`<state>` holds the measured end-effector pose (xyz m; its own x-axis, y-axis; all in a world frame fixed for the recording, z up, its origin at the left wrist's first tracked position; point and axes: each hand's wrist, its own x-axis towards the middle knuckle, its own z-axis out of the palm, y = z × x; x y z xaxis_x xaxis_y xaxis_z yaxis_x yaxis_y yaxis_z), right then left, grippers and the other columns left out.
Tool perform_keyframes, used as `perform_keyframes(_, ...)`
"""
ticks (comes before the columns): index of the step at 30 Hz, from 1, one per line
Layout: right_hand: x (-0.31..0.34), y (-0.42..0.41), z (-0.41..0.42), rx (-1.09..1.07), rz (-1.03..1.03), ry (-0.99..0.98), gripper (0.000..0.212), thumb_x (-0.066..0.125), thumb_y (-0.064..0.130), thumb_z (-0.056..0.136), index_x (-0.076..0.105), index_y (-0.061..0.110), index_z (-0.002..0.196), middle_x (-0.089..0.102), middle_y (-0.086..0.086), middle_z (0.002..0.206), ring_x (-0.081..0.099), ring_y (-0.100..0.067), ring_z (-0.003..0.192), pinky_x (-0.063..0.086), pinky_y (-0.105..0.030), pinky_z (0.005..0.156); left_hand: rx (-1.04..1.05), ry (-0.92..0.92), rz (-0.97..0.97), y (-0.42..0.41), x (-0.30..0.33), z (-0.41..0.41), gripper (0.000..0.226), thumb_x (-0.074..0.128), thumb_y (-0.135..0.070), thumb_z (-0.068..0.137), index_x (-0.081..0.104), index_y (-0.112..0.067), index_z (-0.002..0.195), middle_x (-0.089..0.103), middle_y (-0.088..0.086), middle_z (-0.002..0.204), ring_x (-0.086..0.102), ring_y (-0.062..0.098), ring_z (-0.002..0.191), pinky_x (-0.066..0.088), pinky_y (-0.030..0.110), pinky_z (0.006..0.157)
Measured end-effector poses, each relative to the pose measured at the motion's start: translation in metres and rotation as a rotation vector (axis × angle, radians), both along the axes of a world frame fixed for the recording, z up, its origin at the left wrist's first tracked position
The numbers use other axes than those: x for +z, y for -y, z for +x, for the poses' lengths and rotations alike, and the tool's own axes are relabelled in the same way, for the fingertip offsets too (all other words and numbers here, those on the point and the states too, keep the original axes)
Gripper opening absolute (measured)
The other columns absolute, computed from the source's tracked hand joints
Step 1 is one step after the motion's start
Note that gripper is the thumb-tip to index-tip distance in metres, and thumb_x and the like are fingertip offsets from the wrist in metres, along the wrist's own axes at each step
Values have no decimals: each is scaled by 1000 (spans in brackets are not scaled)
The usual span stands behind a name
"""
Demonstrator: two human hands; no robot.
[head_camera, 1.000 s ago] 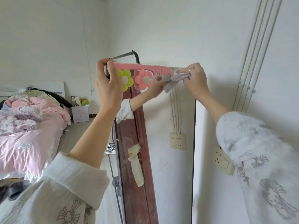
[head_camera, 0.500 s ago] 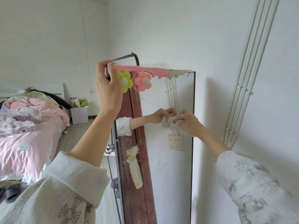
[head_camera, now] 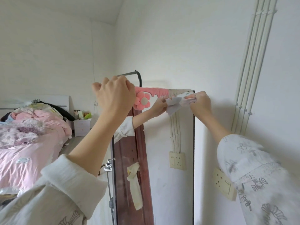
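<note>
Pale cloth [head_camera: 174,106], pinched in the right hand [head_camera: 201,103], is pressing on the mirror [head_camera: 162,176]; the left hand [head_camera: 113,95] is gripping its top; a shove risks tipping it.

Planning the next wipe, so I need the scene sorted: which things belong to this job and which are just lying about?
In the job:
mirror, gripped at its top left corner by the left hand
cloth, pinched by the right hand near the top right corner

Lying about:
bed
nightstand
wall socket
shoes
pink flower
</note>
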<state>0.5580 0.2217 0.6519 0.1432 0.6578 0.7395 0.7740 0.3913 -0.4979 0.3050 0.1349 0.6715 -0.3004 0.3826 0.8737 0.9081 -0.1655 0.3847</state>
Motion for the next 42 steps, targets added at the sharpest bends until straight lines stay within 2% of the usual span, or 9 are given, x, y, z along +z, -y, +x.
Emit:
perform_keyframes(4, -1, -10, 5, -31, 33, -98, 41, 38, 13, 71, 72, 25, 89, 60, -12, 101, 54, -30, 99, 47, -35, 83, 51, -114, -71, -5, 5, 13, 33, 34, -16, 89, 55, -11, 65, 43, 0, 58, 42, 25, 65, 22, 42, 93)
perform_keyframes(7, 0, -17, 8, -97, 78, -170, 42, 41, 1, 80, 69, 17, 108, 53, -16, 113, 47, -29, 110, 43, -42, 92, 116, -150, 16, -13, -3, 17, 35, 39, -15, 87, 54, -10, 56, 39, 1, 52, 38, 23, 59, 24, 37, 74)
perform_keyframes(13, 4, -37, 8, -55, 51, -179, 41, 39, -8, 81, 64, 4, 110, 49, -18, 118, 50, -29, 108, 29, -10, 73, 123, -133, 77, -22, -7, 14, 33, 39, -21, 91, 52, -11, 62, 43, 2, 58, 35, 23, 66, 18, 35, 68)
perform_keyframes(18, -48, -39, 6, -59, 100, -186, 29, 45, -4, 85, 68, 3, 102, 51, -19, 111, 50, -31, 103, 37, -24, 81, 112, -106, 100, -26, -8, 10, 36, 36, -24, 92, 54, -11, 63, 51, 4, 61, 37, 22, 69, 20, 33, 72)
perform_keyframes(23, -117, -25, 13, -91, -56, -213, 19, 52, 0, 86, 69, 5, 93, 50, -13, 109, 44, -25, 104, 30, -17, 79, 99, -76, 131, -27, -8, 9, 36, 38, -22, 91, 50, -12, 58, 61, 8, 63, 37, 21, 68, 23, 33, 73)
perform_keyframes(30, -28, -37, 18, -56, 29, -178, 50, 35, 16, 70, 66, 3, 107, 54, -23, 110, 51, -33, 105, 36, -24, 84, 124, -88, 147, -25, -9, 13, 38, 37, -20, 90, 44, -13, 54, 51, 4, 54, 38, 22, 64, 23, 32, 71)
perform_keyframes(33, 10, -40, 9, 13, 52, -225, 36, 44, 16, 79, 65, 7, 107, 51, -16, 113, 52, -27, 101, 34, -17, 80, 124, -91, 148, -24, -8, 14, 38, 37, -21, 91, 44, -13, 54, 51, 3, 54, 38, 21, 64, 23, 32, 71)
perform_keyframes(39, -20, -36, -7, -25, 106, -163, 38, 43, -3, 83, 66, 7, 112, 52, -19, 114, 50, -35, 107, 41, -34, 89, 101, -67, 158, -24, -8, 14, 36, 37, -21, 89, 44, -14, 54, 57, 7, 56, 38, 22, 64, 27, 34, 71)
perform_keyframes(42, -40, -22, -18, -2, 120, -105, 32, 47, -1, 84, 69, 9, 105, 54, -13, 109, 49, -26, 102, 39, -28, 83, 78, -53, 136, -22, -8, 14, 37, 35, -21, 90, 48, -13, 56, 59, 8, 58, 39, 22, 66, 29, 35, 74)
